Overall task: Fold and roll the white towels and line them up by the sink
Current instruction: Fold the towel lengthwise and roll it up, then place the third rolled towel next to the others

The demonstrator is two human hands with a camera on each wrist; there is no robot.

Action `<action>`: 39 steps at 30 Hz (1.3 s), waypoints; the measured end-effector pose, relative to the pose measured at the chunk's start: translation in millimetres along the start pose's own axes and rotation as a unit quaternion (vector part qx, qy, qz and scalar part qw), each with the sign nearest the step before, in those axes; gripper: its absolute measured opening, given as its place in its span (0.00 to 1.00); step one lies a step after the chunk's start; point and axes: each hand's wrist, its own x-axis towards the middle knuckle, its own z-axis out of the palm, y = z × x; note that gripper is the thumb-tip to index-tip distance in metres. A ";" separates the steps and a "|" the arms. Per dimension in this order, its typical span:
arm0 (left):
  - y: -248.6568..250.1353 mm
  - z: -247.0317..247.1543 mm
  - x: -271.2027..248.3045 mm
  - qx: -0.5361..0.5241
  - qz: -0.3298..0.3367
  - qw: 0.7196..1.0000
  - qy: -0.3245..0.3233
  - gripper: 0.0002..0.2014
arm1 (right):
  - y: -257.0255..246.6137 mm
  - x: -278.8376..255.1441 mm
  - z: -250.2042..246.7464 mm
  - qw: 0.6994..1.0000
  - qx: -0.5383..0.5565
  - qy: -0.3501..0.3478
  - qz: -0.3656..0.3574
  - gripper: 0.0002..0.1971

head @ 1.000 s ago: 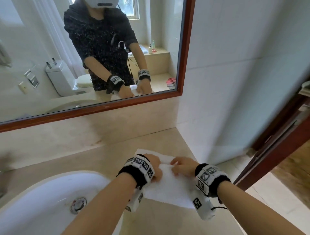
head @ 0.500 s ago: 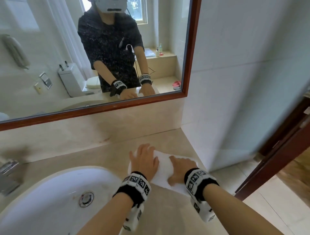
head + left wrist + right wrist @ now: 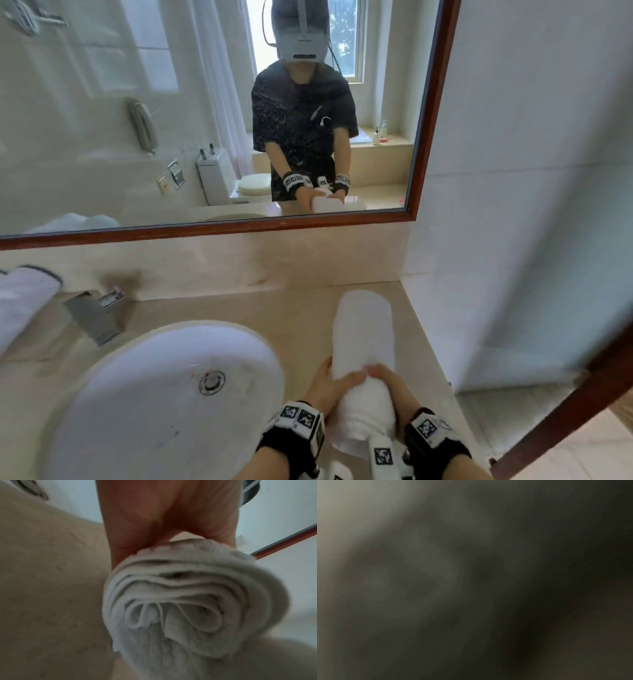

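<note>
The rolled terry towel is plain white, as is the oval ceramic sink. The polished stone table is beige. The wooden mirror frame is reddish-brown. Black wristbands carry black-and-white square markers.

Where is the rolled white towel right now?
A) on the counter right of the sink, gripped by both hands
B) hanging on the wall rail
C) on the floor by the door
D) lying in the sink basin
A: in the head view the rolled towel lies on the counter right of the sink, with the left hand and right hand curled round its near part.
</note>
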 end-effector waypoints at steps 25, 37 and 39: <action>25.7 -410.8 -196.9 -0.041 0.149 0.933 0.324 0.28 | 136.0 24.8 457.2 0.978 -0.147 -0.105 -0.101 0.34; 42.6 -569.2 -170.3 0.425 0.194 0.842 0.269 0.26 | 155.3 121.1 589.1 0.983 -0.145 0.017 -0.108 0.24; 46.2 -578.9 -156.2 0.483 0.174 0.823 0.241 0.29 | 148.4 143.8 603.2 0.971 -0.189 0.030 -0.141 0.30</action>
